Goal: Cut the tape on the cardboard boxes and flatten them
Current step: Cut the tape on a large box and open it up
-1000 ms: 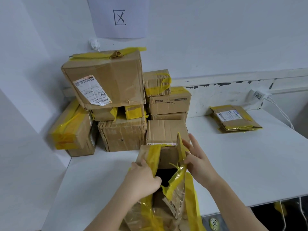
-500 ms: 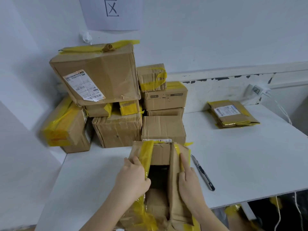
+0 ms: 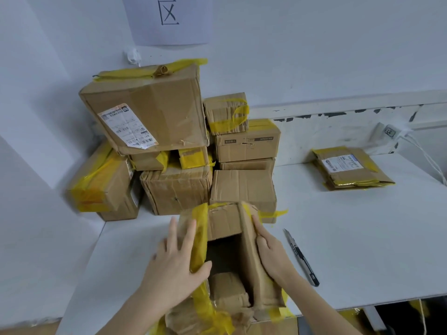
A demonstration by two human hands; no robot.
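An opened box (image 3: 227, 250) lies on the near edge of a table (image 3: 362, 250). The left hand (image 3: 175, 267) rests on the box's left flap, the right hand (image 3: 272, 255) on its right flap. A utility knife (image 3: 301, 257) lies just right of the box. Behind the box, stacked boxes (image 3: 174, 146) fill the table's back-left corner. Flattened boxes (image 3: 350, 169) lie well apart, behind and to the right of the box.

Below the left hand (image 3: 177, 269), the near end of the open box (image 3: 225, 286) runs off the picture's bottom edge, and the hand's palm hides part of the box's left flap. Beyond both hands, the label (image 3: 128, 126) on the big top box (image 3: 145, 107) is too blurred to read. Above that, the paper sign (image 3: 169, 18) on the wall is cut by the top edge
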